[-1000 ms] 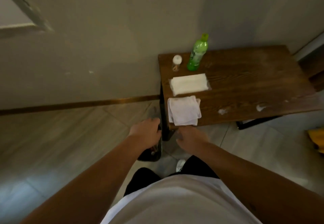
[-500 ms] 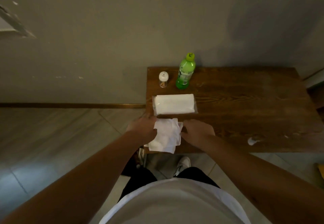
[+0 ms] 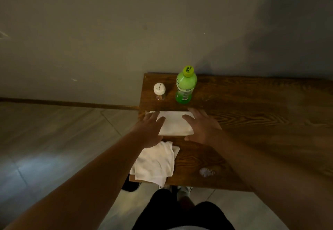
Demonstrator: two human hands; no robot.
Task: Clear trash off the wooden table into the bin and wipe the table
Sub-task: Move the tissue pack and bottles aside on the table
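Wooden table: cloth overhangs its near-left edge; left hand and right hand spread flat over tissue pack.

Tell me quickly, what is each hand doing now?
Left hand: open, fingers flat on the tissue pack, holding nothing.
Right hand: open, fingers on the same pack, holding nothing.

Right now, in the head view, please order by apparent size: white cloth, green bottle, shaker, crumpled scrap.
1. white cloth, though it lies nearest the camera
2. green bottle
3. shaker and crumpled scrap: too alike to rank
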